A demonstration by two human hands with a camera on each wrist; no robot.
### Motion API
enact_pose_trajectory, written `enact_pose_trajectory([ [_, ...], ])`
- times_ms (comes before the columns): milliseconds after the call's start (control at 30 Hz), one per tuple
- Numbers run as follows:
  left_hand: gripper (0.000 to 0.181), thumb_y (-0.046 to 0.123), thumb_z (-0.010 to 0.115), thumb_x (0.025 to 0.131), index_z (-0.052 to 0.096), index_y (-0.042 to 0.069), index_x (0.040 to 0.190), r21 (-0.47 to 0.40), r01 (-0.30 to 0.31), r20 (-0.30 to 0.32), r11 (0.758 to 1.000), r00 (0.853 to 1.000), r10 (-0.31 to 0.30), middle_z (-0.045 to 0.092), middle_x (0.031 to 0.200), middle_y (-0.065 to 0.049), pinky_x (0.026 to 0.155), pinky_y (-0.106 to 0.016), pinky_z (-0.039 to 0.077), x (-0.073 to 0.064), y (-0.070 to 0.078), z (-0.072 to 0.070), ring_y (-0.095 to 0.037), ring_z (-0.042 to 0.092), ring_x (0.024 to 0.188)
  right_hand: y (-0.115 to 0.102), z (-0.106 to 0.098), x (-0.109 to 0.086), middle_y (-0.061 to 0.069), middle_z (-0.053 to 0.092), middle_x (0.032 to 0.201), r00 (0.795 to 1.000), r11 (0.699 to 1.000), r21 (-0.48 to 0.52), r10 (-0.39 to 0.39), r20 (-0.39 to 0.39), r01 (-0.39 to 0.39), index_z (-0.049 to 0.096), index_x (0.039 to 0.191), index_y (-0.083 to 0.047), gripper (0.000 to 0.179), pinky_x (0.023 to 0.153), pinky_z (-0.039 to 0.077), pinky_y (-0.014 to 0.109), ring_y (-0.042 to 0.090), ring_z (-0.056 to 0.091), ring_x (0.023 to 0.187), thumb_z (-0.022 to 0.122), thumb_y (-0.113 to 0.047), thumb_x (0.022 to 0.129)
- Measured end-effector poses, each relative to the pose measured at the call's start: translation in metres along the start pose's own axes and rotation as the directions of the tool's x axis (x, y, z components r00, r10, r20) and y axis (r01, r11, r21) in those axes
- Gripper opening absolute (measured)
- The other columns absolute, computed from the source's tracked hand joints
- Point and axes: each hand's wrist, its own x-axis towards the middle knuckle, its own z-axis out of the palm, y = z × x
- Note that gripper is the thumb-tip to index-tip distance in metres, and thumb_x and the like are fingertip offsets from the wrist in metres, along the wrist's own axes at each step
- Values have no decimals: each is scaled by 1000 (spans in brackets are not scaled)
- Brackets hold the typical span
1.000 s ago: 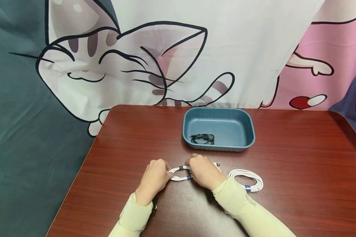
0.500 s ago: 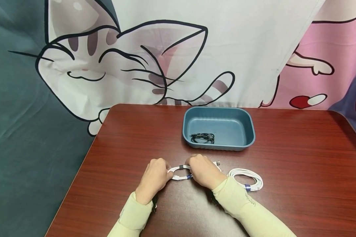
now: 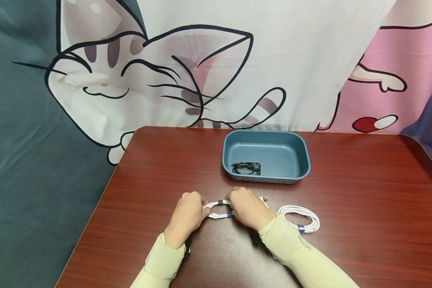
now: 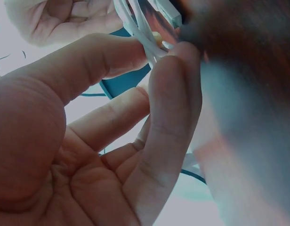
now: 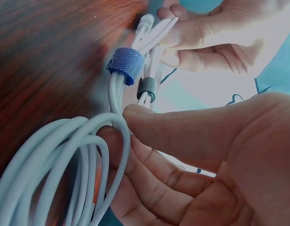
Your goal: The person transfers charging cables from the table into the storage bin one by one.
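A coiled white cable [image 3: 219,216] is stretched between my two hands over the table, bundled by a blue strap [image 5: 125,66] and a dark strap [image 5: 147,88]. My left hand [image 3: 187,216] pinches its left end between thumb and fingers; in the left wrist view the strands [image 4: 138,23] run between the fingertips. My right hand [image 3: 250,208] pinches the right end, thumb against the strands just beside the blue strap. A USB plug [image 3: 264,199] sticks out past the right hand. Thick white loops [image 5: 46,155] overlap the right fingers in the right wrist view.
A second white cable coil [image 3: 311,219] with a blue strap lies right of the right hand, partly behind the sleeve. Behind the hands stands a blue tray [image 3: 302,176] holding a coiled black cable [image 3: 246,168]. A cartoon curtain [image 3: 309,60] hangs along the table's [image 3: 363,192] back edge.
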Motion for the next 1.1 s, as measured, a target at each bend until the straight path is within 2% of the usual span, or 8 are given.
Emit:
enact_pose_trajectory([
  [533,7,5,77,73,75,11,71,-8,2,-14,1000,1000,-3,64,65,4,57,-35,51,1,1,-3,-14,58,57,-1,-3,0,7,64,80,1000,1000,9,19,-3,-19,72,81,-7,19,67,55,43,28,69,76,69,11,77],
  [967,12,4,76,73,72,14,66,-13,-10,-43,1000,999,9,59,60,6,54,-35,49,0,2,-6,-14,53,53,-2,-4,0,8,63,79,1000,1000,7,6,-12,-6,71,82,-7,20,65,55,43,30,68,74,66,12,77],
  [1100,14,4,75,72,71,15,65,-18,-12,-50,1000,999,11,57,59,7,53,-34,48,0,1,-7,-13,50,53,-3,-4,1,9,63,79,1000,1000,10,9,-20,-9,71,82,-6,17,65,55,44,32,68,74,70,10,79],
])
